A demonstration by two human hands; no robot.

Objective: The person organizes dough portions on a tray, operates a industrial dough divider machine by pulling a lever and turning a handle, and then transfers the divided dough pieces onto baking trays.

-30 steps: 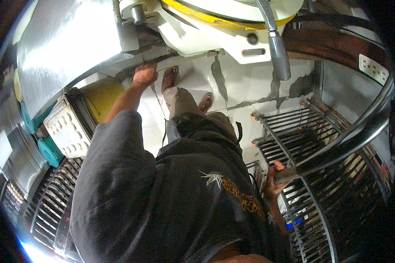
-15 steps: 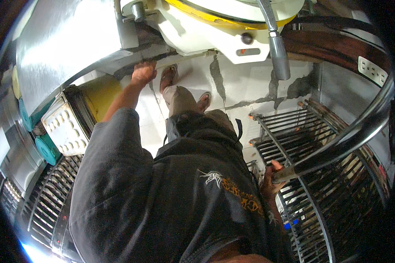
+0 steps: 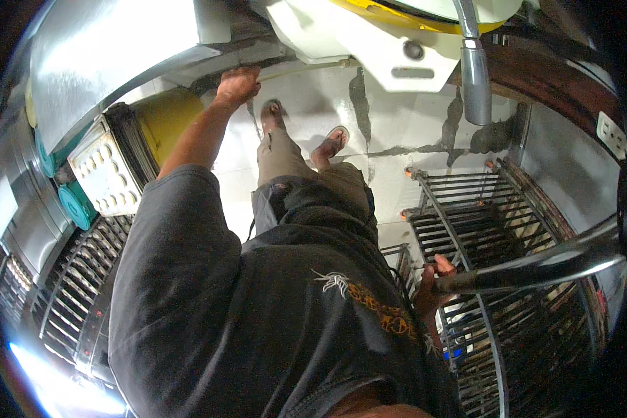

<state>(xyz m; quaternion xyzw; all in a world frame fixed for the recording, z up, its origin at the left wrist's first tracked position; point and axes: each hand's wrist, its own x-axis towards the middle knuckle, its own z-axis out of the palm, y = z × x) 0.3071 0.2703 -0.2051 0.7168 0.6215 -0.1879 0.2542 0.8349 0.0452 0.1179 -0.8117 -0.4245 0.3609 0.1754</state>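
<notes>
My left hand (image 3: 238,84) hangs beside the metal-topped table (image 3: 118,66), above the pale floor, with its fingers curled. The undersides of those fingers are hidden, so whatever they hold, if anything, does not show. My right hand (image 3: 433,284) is wrapped around the near end of a shiny metal bar (image 3: 536,268), thick and pipe-like, at my right side. The bar runs off to the right, over a dark slatted metal rack (image 3: 460,244); its far end is lost at the dark rim.
Ahead stands a white and yellow machine (image 3: 397,49) with a grey-handled lever (image 3: 476,83). At left are a yellow bin (image 3: 177,125), a stack of trays (image 3: 111,171), teal round things (image 3: 78,205) and another slatted rack (image 3: 83,261). A wall socket (image 3: 612,137) is at far right.
The metal bar has swung lower at its far end, and my right hand still grips it. My left hand is slightly higher in view. The machine has shifted rightward in the picture.
</notes>
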